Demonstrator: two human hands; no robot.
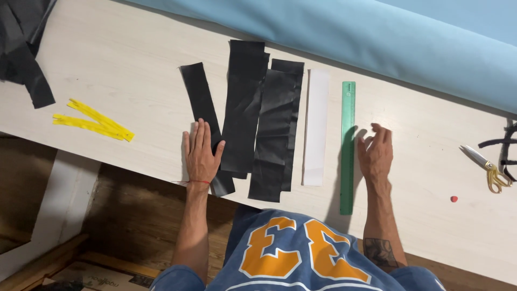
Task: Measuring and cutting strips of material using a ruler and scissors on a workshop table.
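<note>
The left hand (202, 152) lies flat, fingers spread, on a narrow black strip (202, 105) at the tabletop's (118, 70) near edge, while the right hand (375, 153), loosely curled and holding nothing, rests just beside the green ruler (348, 145).

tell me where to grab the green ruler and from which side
Grip the green ruler at its near end, which juts past the table edge, so fingers can likely close above and below it. Elsewhere it lies flat, with little to pinch. Come from its right: the right hand is already beside it there, while the white strip lies close on its left.
</note>
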